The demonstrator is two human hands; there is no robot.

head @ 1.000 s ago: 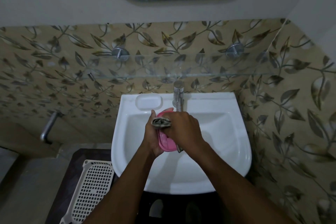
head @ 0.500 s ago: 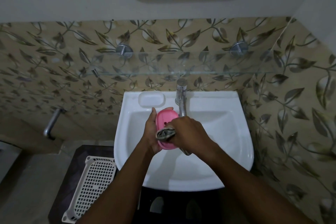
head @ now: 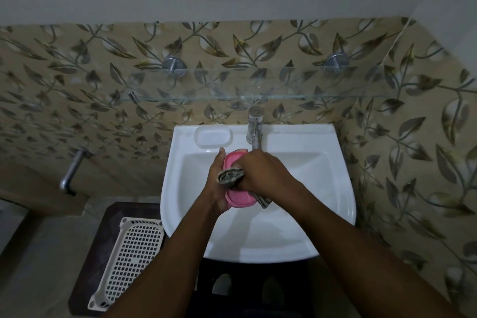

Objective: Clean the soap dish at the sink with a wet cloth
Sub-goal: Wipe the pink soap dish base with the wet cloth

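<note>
A pink oval soap dish [head: 238,199] is held over the white sink basin [head: 309,188]. My left hand [head: 215,183] grips the dish along its left edge, thumb pointing up. My right hand [head: 260,173] is closed around a bunched grey patterned cloth [head: 229,177] and presses it onto the dish's face. A tail of the cloth hangs out below my right wrist at the dish's lower right corner. Most of the dish's middle is hidden under the cloth and fingers.
A chrome tap [head: 255,128] stands at the sink's back, just beyond my hands. A moulded soap recess [head: 213,137] lies left of it. A glass shelf [head: 258,90] juts out above. A white perforated basket [head: 129,263] sits on the floor at lower left, and a metal pipe [head: 71,174] sticks out of the left wall.
The cloth slid from the dish's top end down towards its middle, then stayed near the middle. My left hand kept its hold on the dish.
</note>
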